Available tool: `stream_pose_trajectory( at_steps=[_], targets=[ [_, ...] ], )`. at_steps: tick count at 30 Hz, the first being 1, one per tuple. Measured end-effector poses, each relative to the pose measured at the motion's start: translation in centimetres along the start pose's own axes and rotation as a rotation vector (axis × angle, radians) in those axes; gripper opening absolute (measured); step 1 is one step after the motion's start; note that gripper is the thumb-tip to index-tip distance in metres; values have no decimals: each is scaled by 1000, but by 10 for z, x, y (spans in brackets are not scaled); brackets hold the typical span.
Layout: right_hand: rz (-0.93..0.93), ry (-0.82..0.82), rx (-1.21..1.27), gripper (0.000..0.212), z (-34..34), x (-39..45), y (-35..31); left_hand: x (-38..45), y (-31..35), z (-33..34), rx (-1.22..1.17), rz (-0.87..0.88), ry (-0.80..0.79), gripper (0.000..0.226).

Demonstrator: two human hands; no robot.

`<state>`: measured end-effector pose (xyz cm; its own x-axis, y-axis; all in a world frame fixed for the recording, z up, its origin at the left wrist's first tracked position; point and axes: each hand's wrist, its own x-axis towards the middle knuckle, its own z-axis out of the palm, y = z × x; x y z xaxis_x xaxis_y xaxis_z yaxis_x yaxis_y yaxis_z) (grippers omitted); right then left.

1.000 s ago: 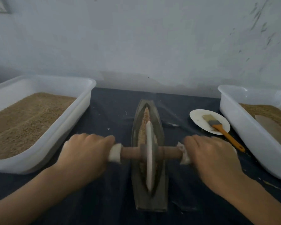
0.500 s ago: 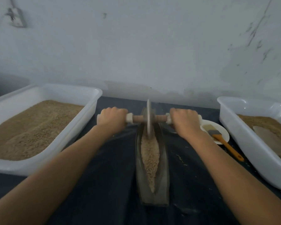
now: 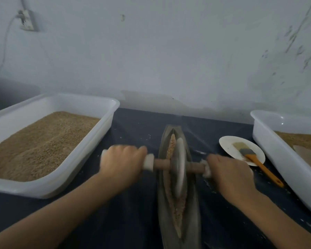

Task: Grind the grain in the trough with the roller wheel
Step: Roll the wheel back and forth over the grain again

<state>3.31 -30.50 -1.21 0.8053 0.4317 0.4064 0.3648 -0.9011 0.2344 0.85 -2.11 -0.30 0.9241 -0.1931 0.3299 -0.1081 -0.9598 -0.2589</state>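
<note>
Both hands grip the wooden axle of a roller wheel (image 3: pixel 178 168) that stands upright in a narrow, boat-shaped trough (image 3: pixel 180 203) on a dark-covered table (image 3: pixel 133 221). The left hand (image 3: pixel 121 163) has its fingers curled over the white-wrapped end of the axle on its side, and the right hand (image 3: pixel 230 174) is closed round the wrapped end on the other; both are blurred. The pale disc sits in the far half of the trough, its rim down in the groove, with a strip of tan grain (image 3: pixel 178 212) showing in the channel beyond it and a longer stretch nearer the camera. To the left of the trough stands a large white tub (image 3: pixel 83 103) filled almost level with brown grain. To the right, near the right hand, a small white plate (image 3: pixel 228 146) carries a brush (image 3: pixel 255 159) whose bristles rest on the plate while its orange handle runs off the rim onto the table. A second white tub (image 3: pixel 276 150) stands at the far right edge, holding more grain and a flat brownish piece that is only partly visible. A pale scuffed wall rises behind the table, with a wall socket (image 3: pixel 27 20) and cable at upper left.
</note>
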Motion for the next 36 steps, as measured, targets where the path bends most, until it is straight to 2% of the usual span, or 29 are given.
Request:
stream_pose_trajectory(
  at_steps=[4,7,9,12,14,17,20,22,25,28,32,34,36],
  targets=[
    [43,123,-133,38,21,75,12,82,-12,25,-68,-69,23,22],
    [36,91,-146,22,21,96,12,93,-15,35,-102,-102,36,20],
    [13,85,-134,22,13,80,7,71,-11,36,-160,-98,39,23],
    [-72,99,-72,35,-13,24,-6,12,-9,22,-198,-13,-6,29],
    [-120,144,6,46,-34,-15,-9,-31,-7,0,-209,112,79,46],
    [-134,100,73,53,-54,-45,-9,-65,-4,-23,-212,206,221,55],
    [-119,-5,85,54,-38,-32,-8,-50,-3,-15,-153,176,142,53],
    [-78,-24,-9,47,-11,-3,-4,-14,0,-3,-35,122,72,46],
    [61,12,-78,28,24,57,7,58,-4,19,28,-30,70,21],
    [60,70,-122,27,33,95,11,103,-10,29,11,-72,77,13],
    [13,34,-75,24,14,74,3,73,-10,23,-121,-31,-19,22],
    [-40,3,-79,33,-3,34,-5,33,-8,12,-135,35,-82,29],
    [-98,106,26,49,-24,-8,-10,-10,-6,-8,-118,179,1,42]
  ],
)
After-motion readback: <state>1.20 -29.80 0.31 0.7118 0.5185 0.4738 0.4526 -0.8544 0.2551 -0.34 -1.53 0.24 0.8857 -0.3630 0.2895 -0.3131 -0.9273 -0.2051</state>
